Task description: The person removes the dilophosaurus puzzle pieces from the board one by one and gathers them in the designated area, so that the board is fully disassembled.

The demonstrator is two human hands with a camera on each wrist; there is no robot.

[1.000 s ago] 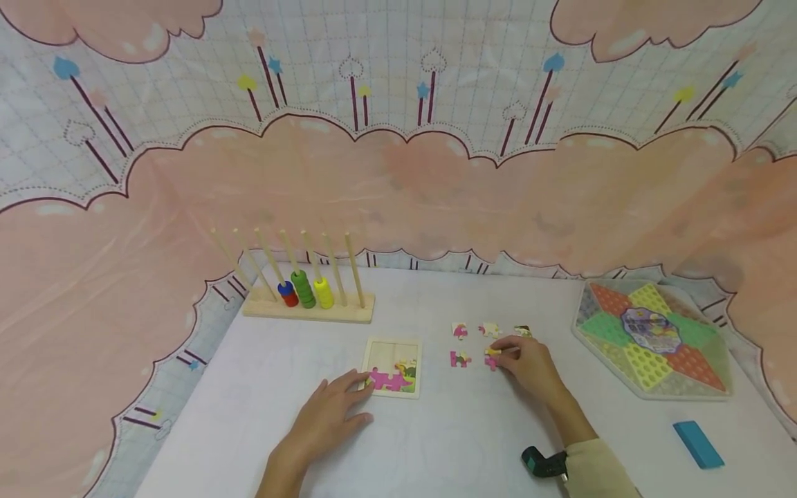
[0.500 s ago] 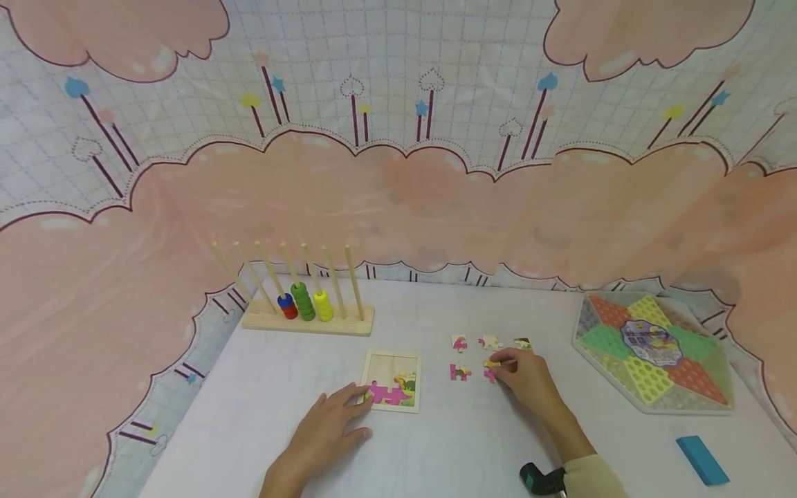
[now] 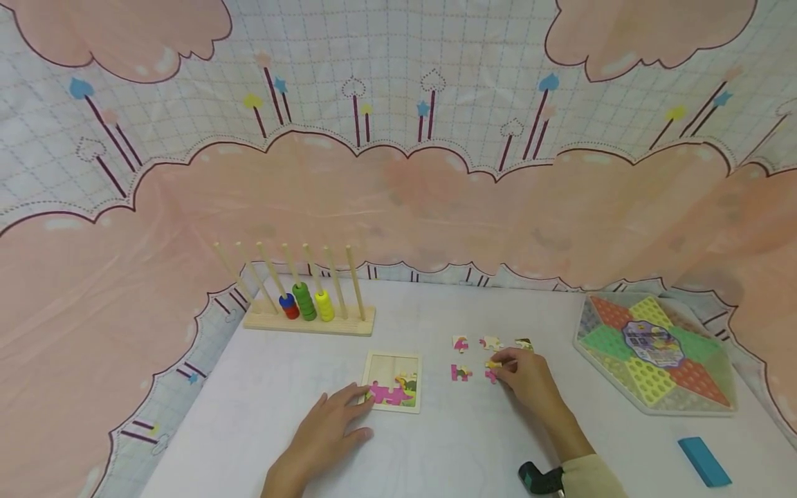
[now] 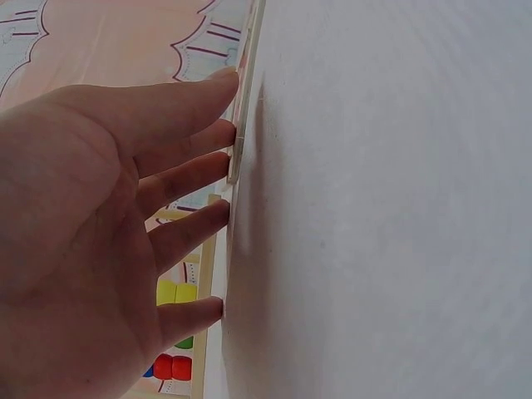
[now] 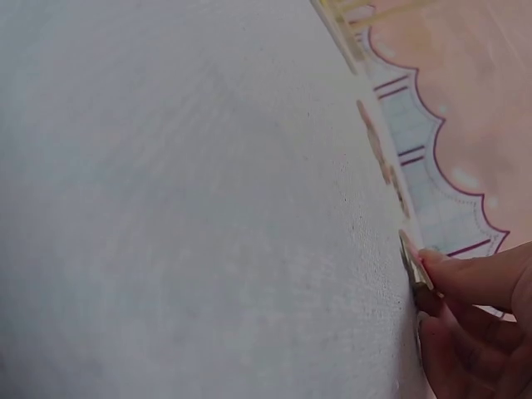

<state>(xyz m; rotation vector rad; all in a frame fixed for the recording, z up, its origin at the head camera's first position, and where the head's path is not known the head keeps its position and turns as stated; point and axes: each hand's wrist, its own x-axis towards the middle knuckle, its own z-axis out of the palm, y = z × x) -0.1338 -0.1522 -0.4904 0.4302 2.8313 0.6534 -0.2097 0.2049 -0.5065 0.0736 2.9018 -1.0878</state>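
Observation:
A small square wooden puzzle tray lies on the white table, with pink dinosaur pieces fitted along its lower part and bare wood above. My left hand rests with fingers extended, fingertips touching the tray's left edge; the left wrist view shows those spread fingers against the edge and tabletop. Between thumb and finger, my right hand pinches a pink and yellow puzzle piece. In the right wrist view that piece looks slightly tilted at the table surface. My curled fingers hide part of it.
Loose puzzle pieces lie around the right hand, including a pink one and a pale one. A wooden bead rack stands back left. A hexagonal patterned case and a blue block lie at right.
The head view has tilted, so everything sits lower in the picture than a second ago. Both hands stay in place; the right one keeps pinching the same puzzle piece.

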